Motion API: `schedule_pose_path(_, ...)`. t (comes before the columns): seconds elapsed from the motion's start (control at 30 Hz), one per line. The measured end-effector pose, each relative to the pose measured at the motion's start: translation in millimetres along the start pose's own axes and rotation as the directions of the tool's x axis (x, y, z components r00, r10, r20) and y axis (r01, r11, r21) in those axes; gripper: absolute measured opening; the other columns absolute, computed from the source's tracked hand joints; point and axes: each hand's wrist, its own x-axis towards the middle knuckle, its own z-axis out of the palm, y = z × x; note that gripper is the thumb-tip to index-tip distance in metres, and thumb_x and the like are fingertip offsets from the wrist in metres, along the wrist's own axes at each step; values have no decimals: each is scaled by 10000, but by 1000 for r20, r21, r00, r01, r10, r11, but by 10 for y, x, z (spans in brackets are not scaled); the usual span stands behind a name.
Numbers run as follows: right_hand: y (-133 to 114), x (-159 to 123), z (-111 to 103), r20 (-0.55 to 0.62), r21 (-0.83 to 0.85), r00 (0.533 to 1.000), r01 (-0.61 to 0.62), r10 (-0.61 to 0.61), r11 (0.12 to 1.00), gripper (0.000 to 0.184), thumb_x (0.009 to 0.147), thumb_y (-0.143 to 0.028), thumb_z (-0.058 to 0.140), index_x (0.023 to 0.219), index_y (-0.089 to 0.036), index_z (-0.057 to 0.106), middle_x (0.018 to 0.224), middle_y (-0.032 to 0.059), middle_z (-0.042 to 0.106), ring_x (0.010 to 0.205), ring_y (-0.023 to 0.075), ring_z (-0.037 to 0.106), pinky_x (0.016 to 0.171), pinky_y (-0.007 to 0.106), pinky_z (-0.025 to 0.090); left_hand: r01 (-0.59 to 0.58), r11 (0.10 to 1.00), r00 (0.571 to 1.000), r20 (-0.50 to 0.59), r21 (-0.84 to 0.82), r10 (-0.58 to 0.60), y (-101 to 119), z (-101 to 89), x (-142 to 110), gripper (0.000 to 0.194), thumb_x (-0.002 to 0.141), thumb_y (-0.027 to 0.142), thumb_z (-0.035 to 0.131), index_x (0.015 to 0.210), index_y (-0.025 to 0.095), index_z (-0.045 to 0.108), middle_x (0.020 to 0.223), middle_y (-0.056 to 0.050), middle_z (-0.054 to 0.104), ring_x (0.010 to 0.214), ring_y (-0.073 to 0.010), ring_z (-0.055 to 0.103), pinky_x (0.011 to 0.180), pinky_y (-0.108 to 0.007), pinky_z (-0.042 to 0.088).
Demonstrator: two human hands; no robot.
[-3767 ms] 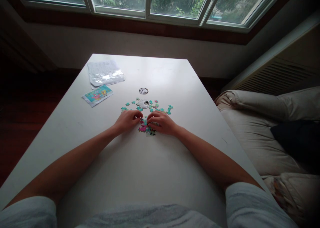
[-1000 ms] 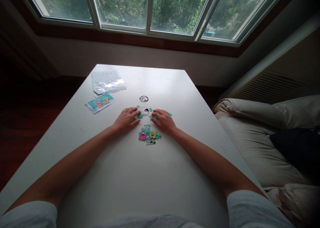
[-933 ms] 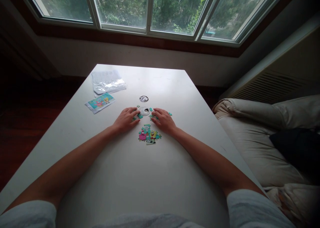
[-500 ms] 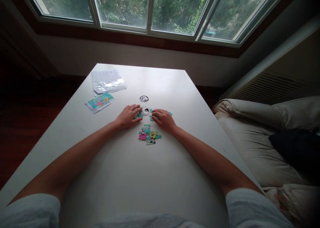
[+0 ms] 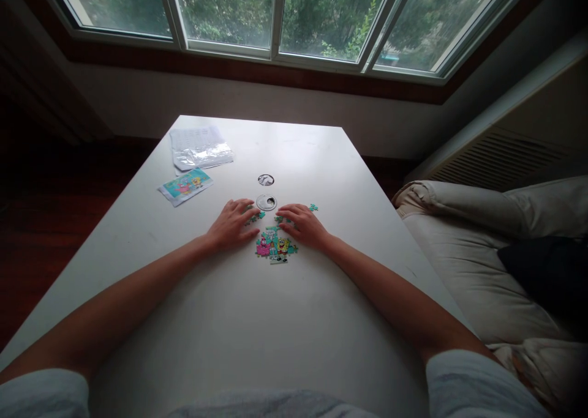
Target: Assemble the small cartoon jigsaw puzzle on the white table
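A partly joined jigsaw puzzle with cartoon figures in pink, yellow and teal lies on the white table. My left hand rests just beyond its left side, thumb and fingers apart, with loose teal puzzle pieces between them. On the other side, my right hand is held low with its fingers spread over more teal pieces, partly hidden under it. Another small teal piece lies past the right knuckles. A round ring-shaped marking or disc is between and beyond the fingertips.
A second round disc lies farther back. At the left are a printed picture card and a clear plastic bag with papers. A beige sofa stands along the right of the white table; windows are ahead.
My left hand has drawn back toward me and slightly left, uncovering the ring-shaped disc and some teal pieces. My right hand has shifted slightly nearer to me.
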Motion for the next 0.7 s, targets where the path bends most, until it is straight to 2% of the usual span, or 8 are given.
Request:
schedule_pose_path(0.1, 62, -64, -7, -71, -45, 993, -98, 94, 994, 379, 1025, -462, 503, 1305, -264, 662, 1427, 76, 612, 1380, 275, 492, 1173, 490, 386, 27, 999, 998, 61, 39, -29, 18, 24, -37, 643, 959, 626, 484, 1504, 284, 469, 1631, -121, 342, 1513, -367, 263, 1214, -642, 215)
schedule_pose_path(0.2, 192, -100, 28, -167, -91, 928, -351, 334, 932, 482, 1028, -507, 456, 1366, -208, 628, 1513, 139, 524, 1428, 319, 449, 1193, 536, 363, 37, 997, 991, 122, 68, -45, 34, 49, -23, 720, 973, 681, 400, 1574, 286, 373, 1672, -121, 280, 1544, -376, 211, 1219, -669, 167)
schedule_pose_path(0.27, 249, -108, 55, -134, -104, 903, -423, 409, 900, 557, 1025, -538, 439, 1427, -178, 581, 1541, 171, 489, 1445, 344, 433, 1195, 559, 356, 18, 996, 988, 153, 83, -30, 43, 61, -9, 726, 988, 685, 347, 1594, 286, 339, 1689, -112, 243, 1556, -368, 190, 1230, -661, 145)
schedule_pose_path(0.33, 247, -108, 76, -61, -106, 922, -387, 383, 916, 586, 1025, -552, 429, 1468, -186, 543, 1567, 163, 462, 1468, 340, 407, 1207, 551, 348, -8, 996, 985, 170, 86, -6, 50, 67, -6, 707, 1006, 668, 313, 1599, 284, 333, 1699, -98, 221, 1566, -347, 177, 1250, -627, 134)
schedule_pose_path(0.47, 126, -100, 101, 52, -96, 970, -234, 239, 968, 576, 1014, -539, 471, 1486, -214, 528, 1601, 128, 426, 1500, 315, 368, 1229, 513, 335, -59, 996, 983, 178, 62, 47, 67, 50, -50, 666, 1027, 622, 315, 1599, 281, 338, 1702, -73, 221, 1571, -306, 186, 1281, -541, 137)
schedule_pose_path(0.6, 45, -113, 98, 84, -98, 984, -152, 160, 984, 552, 996, -506, 529, 1474, -231, 541, 1609, 114, 417, 1505, 306, 363, 1240, 511, 323, -86, 996, 982, 173, 33, 79, 84, 22, -107, 633, 1035, 583, 341, 1587, 273, 361, 1693, -69, 250, 1564, -288, 210, 1284, -511, 163)
schedule_pose_path(0.7, 27, -125, 80, 89, -91, 988, -116, 124, 989, 557, 985, -505, 556, 1481, -254, 531, 1610, 108, 417, 1499, 307, 371, 1231, 523, 336, -52, 998, 988, 149, 44, 45, 82, 37, -115, 616, 1036, 568, 347, 1581, 283, 369, 1688, -69, 266, 1562, -295, 210, 1277, -531, 167)
